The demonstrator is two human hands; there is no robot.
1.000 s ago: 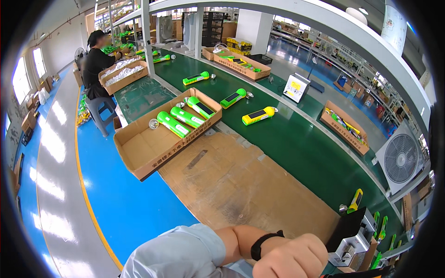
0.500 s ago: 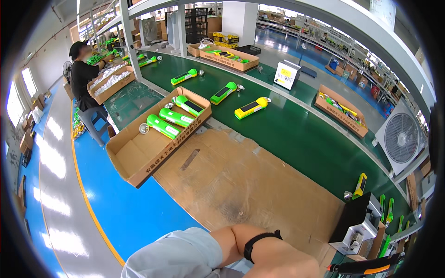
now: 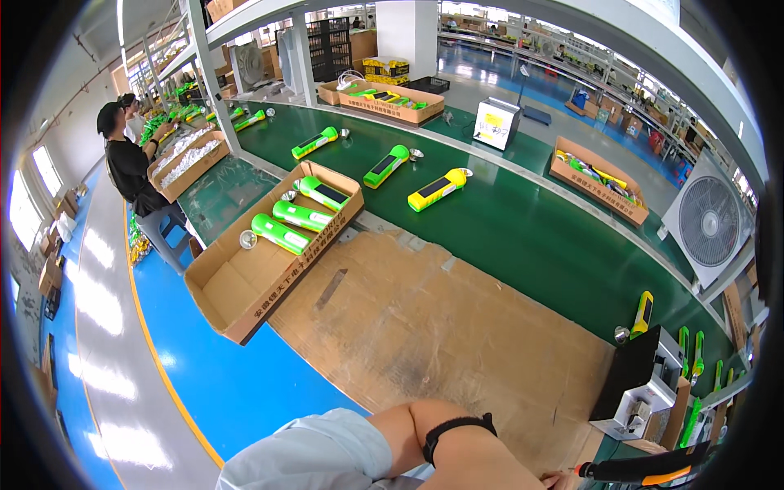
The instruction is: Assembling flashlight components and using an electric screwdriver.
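My left arm, in a pale blue sleeve with a black band around it, reaches across the lower edge toward the right. The fingers of my left hand [image 3: 559, 480] show only in part at the bottom edge, drawn together beside the tip of a black and orange electric screwdriver [image 3: 645, 469]. What they hold, if anything, is hidden. My right hand is out of view. A cardboard sheet [image 3: 441, 327] covers the worktop before me. Left of it, an open carton [image 3: 237, 282] holds three green flashlights [image 3: 280, 234] with silver reflector cups.
On the green conveyor [image 3: 523, 229] lie green flashlights and a yellow one [image 3: 438, 189]. A black-and-white machine [image 3: 637, 392] stands at the right, near another yellow flashlight [image 3: 643, 314]. Beyond the belt are a parts carton [image 3: 600, 180] and a fan [image 3: 707, 211]. Co-workers [image 3: 131, 163] work at far left.
My left arm has shifted lower, and fingers now show near the screwdriver tip. The view has turned slightly. A second co-worker has come into sight at far left.
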